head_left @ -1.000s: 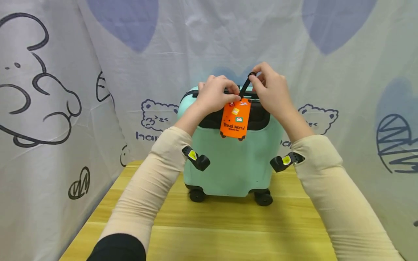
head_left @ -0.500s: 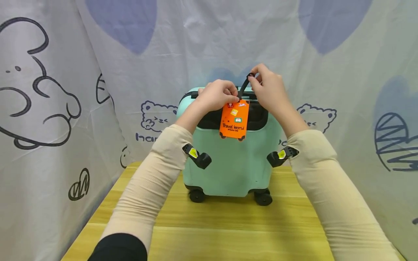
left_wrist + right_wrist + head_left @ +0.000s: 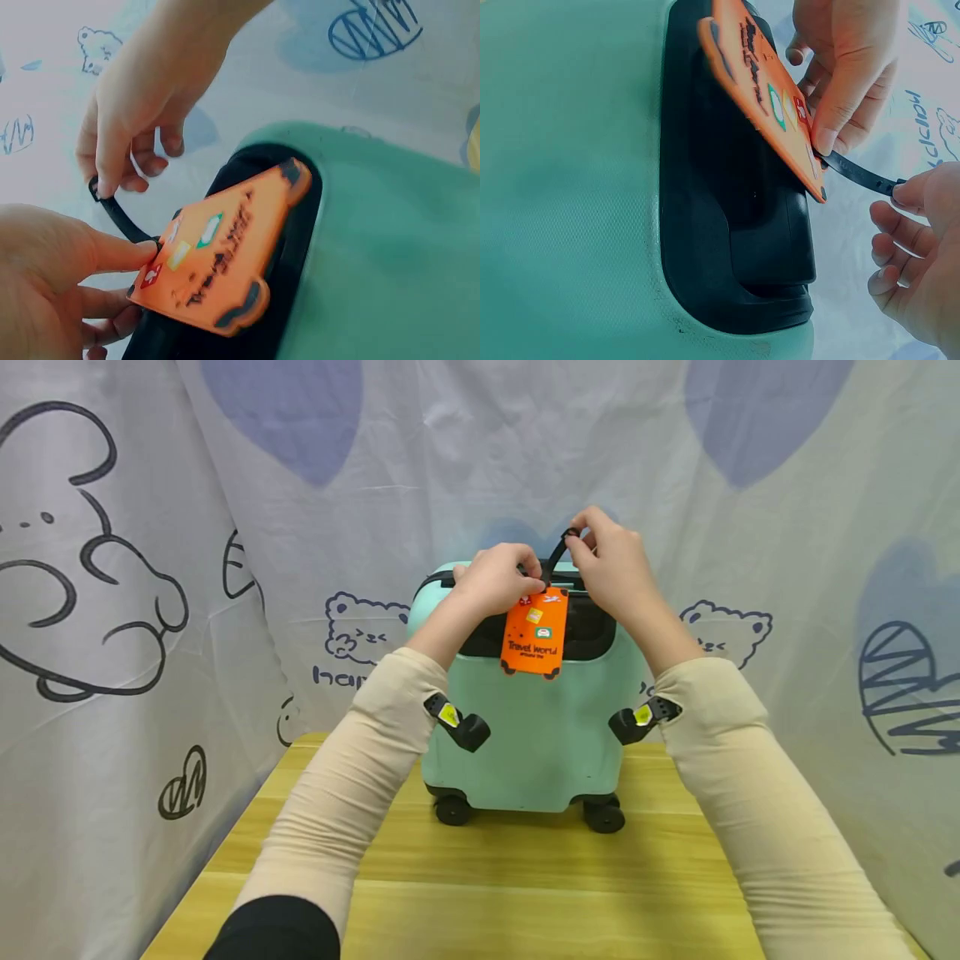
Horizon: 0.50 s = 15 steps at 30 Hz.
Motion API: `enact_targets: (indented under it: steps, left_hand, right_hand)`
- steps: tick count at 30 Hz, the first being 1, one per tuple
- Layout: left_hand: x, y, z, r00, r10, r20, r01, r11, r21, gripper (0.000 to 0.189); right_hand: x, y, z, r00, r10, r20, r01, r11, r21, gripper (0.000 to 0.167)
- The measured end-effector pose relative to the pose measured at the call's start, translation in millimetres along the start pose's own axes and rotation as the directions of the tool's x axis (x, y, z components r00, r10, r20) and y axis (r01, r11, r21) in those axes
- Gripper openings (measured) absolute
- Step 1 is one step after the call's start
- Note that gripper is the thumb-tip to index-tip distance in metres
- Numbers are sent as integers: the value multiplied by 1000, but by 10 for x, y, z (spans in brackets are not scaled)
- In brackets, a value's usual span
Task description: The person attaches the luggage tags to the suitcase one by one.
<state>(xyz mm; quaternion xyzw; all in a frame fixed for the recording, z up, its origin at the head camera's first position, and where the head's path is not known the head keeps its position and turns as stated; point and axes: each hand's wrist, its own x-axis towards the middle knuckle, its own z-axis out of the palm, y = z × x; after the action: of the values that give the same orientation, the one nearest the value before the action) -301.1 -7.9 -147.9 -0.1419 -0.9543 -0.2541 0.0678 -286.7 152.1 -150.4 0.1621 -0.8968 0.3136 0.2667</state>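
An orange luggage tag [image 3: 534, 633] printed "Travel World" hangs in front of the black recessed handle area [image 3: 705, 217] of a mint-green suitcase [image 3: 525, 727]. My left hand [image 3: 495, 580] pinches the tag's top edge between thumb and fingers, right where the strap joins it. The black strap [image 3: 859, 175] rises from there to my right hand [image 3: 613, 560], whose thumb and forefinger pinch its buckle end. In the left wrist view the tag [image 3: 214, 259] tilts away from the case, and the strap [image 3: 124, 219] bends in a slight curve between both hands.
The suitcase stands upright on black wheels [image 3: 603, 817] on a wood-grain table [image 3: 480, 893]. Behind and beside it hangs a pale cloth [image 3: 465, 443] with drawn bears and hearts. A small black camera [image 3: 471, 732] sits on the left wrist and another camera [image 3: 628, 727] on the right.
Both hands have shifted slightly left with the tag and strap. The right hand has come a little closer to the left, and the strap is more curved. The grip of each hand is unchanged.
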Motion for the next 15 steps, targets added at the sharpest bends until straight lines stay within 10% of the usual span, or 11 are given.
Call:
enact_targets:
  steps: [15]
  left_hand:
    - [-3,64,94,997,-57,-45,50,990,-132,21]
  right_hand:
    - [-47,87,-50,1000,-17,-25,16,1000,-6,25]
